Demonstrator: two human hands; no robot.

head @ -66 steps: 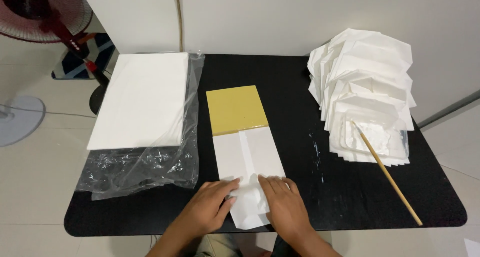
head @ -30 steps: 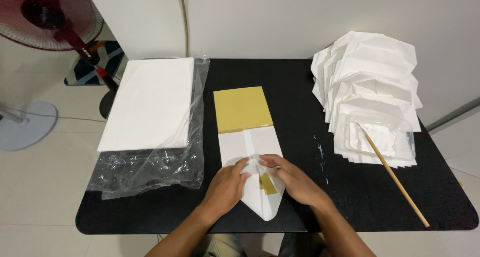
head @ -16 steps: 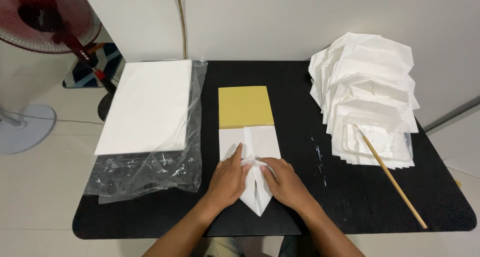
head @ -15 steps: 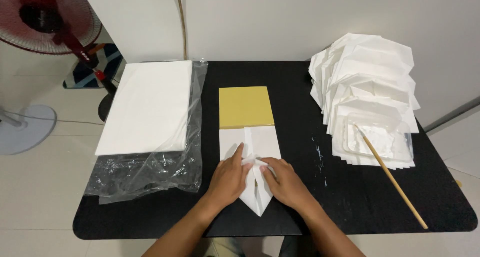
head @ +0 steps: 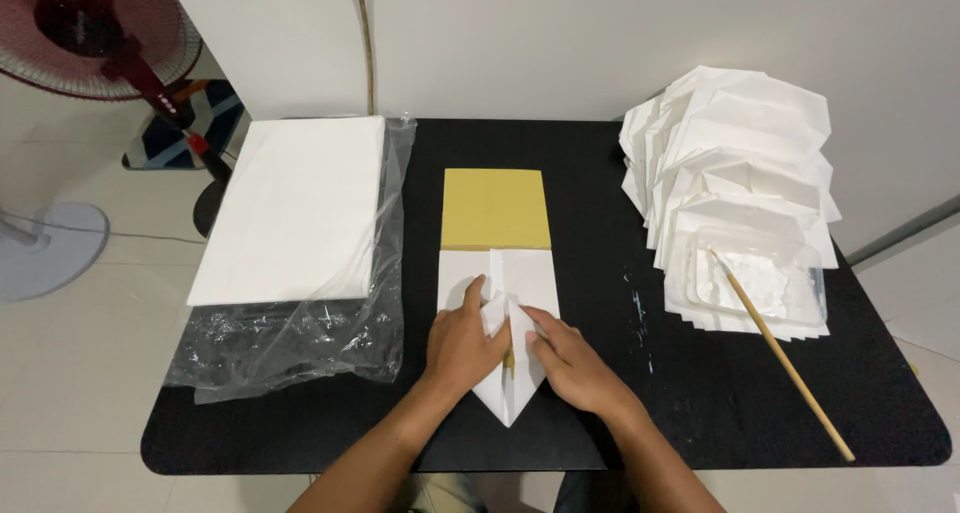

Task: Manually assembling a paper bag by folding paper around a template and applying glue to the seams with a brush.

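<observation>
Centrally, I see left hand (head: 462,341) and right hand (head: 572,361) pressed flat on the folded white paper (head: 508,358); clear plastic wrapper (head: 290,338) lies left under the paper stack (head: 295,205).

Left hand (head: 462,341), right hand (head: 575,365): both bare, no gloves, rings or watch. Forearms bare to lower frame edge, no sleeves visible.

Matt white paper sheet (head: 505,313), folded; matt black tabletop (head: 600,173); crinkled glossy plastic wrap (head: 290,338); wooden stick (head: 785,358).
</observation>
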